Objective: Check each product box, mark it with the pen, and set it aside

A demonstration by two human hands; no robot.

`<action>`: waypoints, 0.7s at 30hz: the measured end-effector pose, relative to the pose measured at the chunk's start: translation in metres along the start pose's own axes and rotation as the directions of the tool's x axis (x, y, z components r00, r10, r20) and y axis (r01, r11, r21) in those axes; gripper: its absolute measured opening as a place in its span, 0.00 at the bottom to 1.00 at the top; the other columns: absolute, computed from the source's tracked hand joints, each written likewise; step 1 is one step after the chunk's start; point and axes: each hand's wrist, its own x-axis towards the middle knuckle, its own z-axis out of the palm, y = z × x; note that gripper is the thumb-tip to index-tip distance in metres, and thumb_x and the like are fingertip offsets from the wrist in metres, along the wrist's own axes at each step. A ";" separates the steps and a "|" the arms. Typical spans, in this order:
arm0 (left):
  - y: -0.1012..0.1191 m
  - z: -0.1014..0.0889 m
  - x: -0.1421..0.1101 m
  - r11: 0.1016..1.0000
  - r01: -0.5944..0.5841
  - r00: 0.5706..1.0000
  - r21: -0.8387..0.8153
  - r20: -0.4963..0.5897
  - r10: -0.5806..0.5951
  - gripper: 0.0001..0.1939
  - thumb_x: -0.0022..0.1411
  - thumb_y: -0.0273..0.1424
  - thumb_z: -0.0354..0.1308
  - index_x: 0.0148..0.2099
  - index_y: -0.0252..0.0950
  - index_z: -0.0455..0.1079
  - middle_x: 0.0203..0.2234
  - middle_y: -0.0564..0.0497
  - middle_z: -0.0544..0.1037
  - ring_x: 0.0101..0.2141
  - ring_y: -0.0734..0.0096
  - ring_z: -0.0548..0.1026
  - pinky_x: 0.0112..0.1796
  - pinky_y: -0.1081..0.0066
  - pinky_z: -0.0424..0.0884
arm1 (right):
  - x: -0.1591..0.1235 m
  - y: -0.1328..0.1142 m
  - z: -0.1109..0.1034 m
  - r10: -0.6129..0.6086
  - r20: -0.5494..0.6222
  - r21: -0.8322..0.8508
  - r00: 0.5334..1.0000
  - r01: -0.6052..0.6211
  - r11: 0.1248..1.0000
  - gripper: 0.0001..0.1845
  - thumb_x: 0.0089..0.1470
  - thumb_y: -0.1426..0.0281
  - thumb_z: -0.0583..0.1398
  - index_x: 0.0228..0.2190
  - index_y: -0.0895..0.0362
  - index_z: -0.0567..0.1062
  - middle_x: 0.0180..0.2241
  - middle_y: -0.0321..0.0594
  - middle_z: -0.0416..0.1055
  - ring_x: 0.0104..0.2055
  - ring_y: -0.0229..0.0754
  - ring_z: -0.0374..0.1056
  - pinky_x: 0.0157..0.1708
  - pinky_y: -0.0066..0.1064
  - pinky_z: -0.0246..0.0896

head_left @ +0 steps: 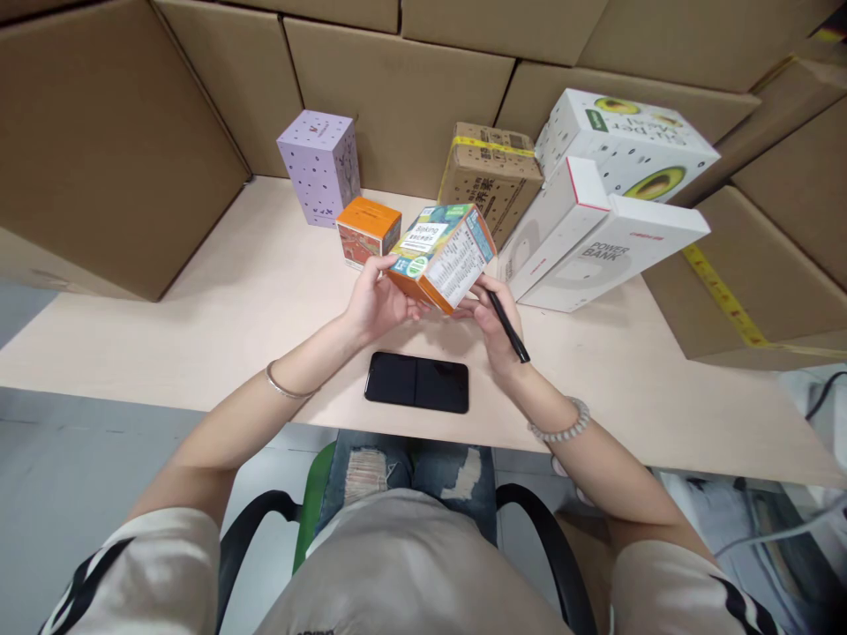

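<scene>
Both my hands hold a small orange and teal printed box (442, 254) tilted above the light wooden table (218, 317). My left hand (378, 302) grips its left end with the fingers wrapped round it. My right hand (495, 324) supports the box's right underside and also pinches a black pen (507, 326), which points down and to the right. A black phone (416, 382) lies flat on the table just below my hands.
Behind the held box stand an orange box (368, 231), a lilac dotted box (320, 165), a taped brown carton (490, 175), two white power bank boxes (595, 242) and an avocado-printed box (622, 141). Large cardboard cartons (112, 150) wall in the table on three sides.
</scene>
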 end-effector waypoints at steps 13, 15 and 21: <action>-0.050 -0.031 0.022 0.659 -0.607 0.794 0.445 0.294 0.532 0.52 0.58 0.48 0.78 0.73 0.51 0.49 0.69 0.40 0.64 0.71 0.46 0.68 0.70 0.46 0.69 | 0.004 0.011 0.001 -0.025 0.063 -0.053 0.998 0.029 0.998 0.41 0.45 0.42 0.78 0.53 0.48 0.74 0.58 0.50 0.81 0.63 0.60 0.77 0.69 0.60 0.72; -0.046 -0.029 0.018 0.590 -0.623 0.775 0.514 0.305 0.553 0.54 0.60 0.50 0.77 0.75 0.49 0.47 0.70 0.38 0.63 0.71 0.46 0.68 0.70 0.46 0.69 | 0.003 0.006 0.002 -0.008 0.086 -0.038 0.996 0.011 0.999 0.39 0.46 0.43 0.78 0.52 0.49 0.76 0.56 0.48 0.83 0.61 0.60 0.79 0.69 0.60 0.72; -0.026 -0.018 0.006 0.415 -0.633 0.738 0.654 0.347 0.579 0.54 0.66 0.54 0.70 0.81 0.44 0.44 0.74 0.33 0.61 0.75 0.41 0.63 0.74 0.45 0.63 | 0.003 0.001 0.001 0.011 0.122 -0.003 0.992 -0.011 1.000 0.34 0.47 0.44 0.78 0.48 0.49 0.79 0.53 0.45 0.86 0.58 0.59 0.82 0.65 0.58 0.76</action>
